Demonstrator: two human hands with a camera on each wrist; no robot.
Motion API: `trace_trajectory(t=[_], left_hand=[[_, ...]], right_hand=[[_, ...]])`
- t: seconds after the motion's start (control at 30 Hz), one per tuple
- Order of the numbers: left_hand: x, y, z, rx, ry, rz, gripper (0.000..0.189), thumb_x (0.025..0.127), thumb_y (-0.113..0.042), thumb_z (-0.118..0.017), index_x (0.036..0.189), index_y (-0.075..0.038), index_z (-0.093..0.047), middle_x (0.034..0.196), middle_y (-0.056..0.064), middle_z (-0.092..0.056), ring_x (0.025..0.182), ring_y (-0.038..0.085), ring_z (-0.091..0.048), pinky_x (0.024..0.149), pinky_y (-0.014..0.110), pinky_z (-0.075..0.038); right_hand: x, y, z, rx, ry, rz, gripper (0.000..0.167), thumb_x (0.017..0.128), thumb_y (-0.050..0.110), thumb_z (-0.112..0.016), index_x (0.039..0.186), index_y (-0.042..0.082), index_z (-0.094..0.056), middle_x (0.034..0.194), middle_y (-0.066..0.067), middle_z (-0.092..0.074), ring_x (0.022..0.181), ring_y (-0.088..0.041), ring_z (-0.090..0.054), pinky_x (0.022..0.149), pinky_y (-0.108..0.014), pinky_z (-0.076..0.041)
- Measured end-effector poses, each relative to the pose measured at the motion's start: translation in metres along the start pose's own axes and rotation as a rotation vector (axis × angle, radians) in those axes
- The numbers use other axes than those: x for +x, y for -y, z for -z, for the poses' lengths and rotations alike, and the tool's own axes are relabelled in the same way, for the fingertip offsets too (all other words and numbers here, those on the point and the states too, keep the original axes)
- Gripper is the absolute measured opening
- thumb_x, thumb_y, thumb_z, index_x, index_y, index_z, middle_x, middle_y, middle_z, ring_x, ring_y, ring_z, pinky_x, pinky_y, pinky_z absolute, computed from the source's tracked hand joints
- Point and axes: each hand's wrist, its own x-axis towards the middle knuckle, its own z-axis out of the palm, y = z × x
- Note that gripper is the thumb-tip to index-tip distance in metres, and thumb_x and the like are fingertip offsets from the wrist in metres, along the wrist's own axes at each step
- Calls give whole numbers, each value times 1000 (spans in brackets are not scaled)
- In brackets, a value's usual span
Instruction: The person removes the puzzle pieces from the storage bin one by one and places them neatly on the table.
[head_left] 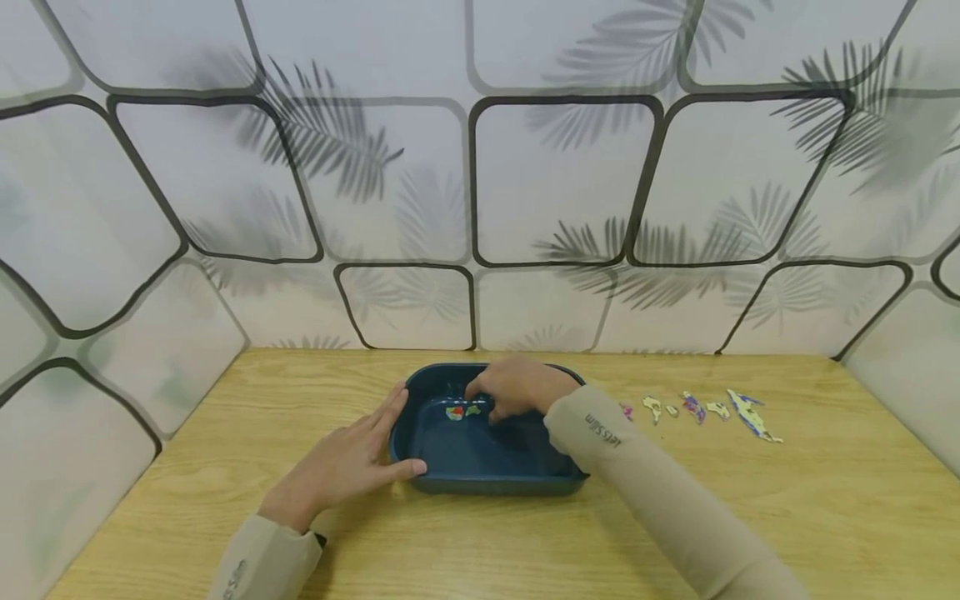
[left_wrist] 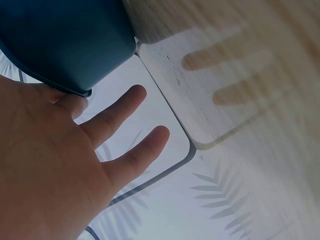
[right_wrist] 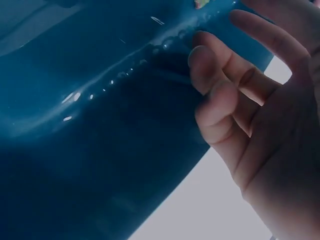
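Note:
A dark blue plastic tub (head_left: 491, 485) sits on the wooden table. My left hand (head_left: 348, 458) is at its left side, fingers along the rim and thumb lying over the front left corner. Two of its fingers (left_wrist: 135, 157) stick out straight in the left wrist view. My right hand (head_left: 517, 387) reaches into the tub from the right. In the right wrist view its index finger is extended, the others (right_wrist: 220, 107) are bent, and nothing shows in them. Close by lie a small red, white and green piece (head_left: 454, 413) and a small green piece (head_left: 472, 410).
To the right of the tub, several flat, irregular cut-out pieces lie in a row, among them a purple one (head_left: 693, 407) and a long pale one with blue edges (head_left: 752, 415). Behind the table (head_left: 825, 517) stands a patterned white wall (head_left: 405, 183).

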Motion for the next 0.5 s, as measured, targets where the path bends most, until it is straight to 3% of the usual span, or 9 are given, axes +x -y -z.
trace_trajectory(t=[0.13, 0.3, 0.37, 0.5], left_hand=[[0, 0, -1, 4, -10, -9, 99, 96, -61, -60, 163, -5, -13, 168, 10, -13, 137, 42, -44, 104, 60, -41], [0, -1, -1, 1, -15, -10, 99, 96, -60, -60, 163, -5, -14, 168, 9, -13, 138, 41, -44, 105, 59, -40], [0, -1, -1, -2, -13, -6, 99, 95, -60, -60, 163, -6, -13, 169, 9, -13, 129, 37, -54, 103, 58, -43], [0, -1, 0, -1, -8, -1, 99, 95, -61, -60, 163, -6, -13, 169, 9, -12, 127, 34, -56, 102, 57, -43]], right_hand=[[3, 1, -4, 29, 25, -46, 51, 94, 27, -77, 142, 23, -61, 127, -3, -67, 111, -18, -65, 96, -37, -51], [6, 1, -9, 36, 46, -94, 50, 93, 24, -77, 140, 23, -62, 127, -1, -67, 106, -17, -65, 92, -37, -53], [7, 1, -11, 39, 54, -109, 50, 93, 24, -77, 140, 24, -62, 129, -1, -65, 108, -17, -64, 92, -37, -52], [7, 0, -13, 51, 51, -112, 44, 93, 23, -77, 136, 26, -65, 128, 0, -64, 106, -17, -63, 91, -37, -52]])
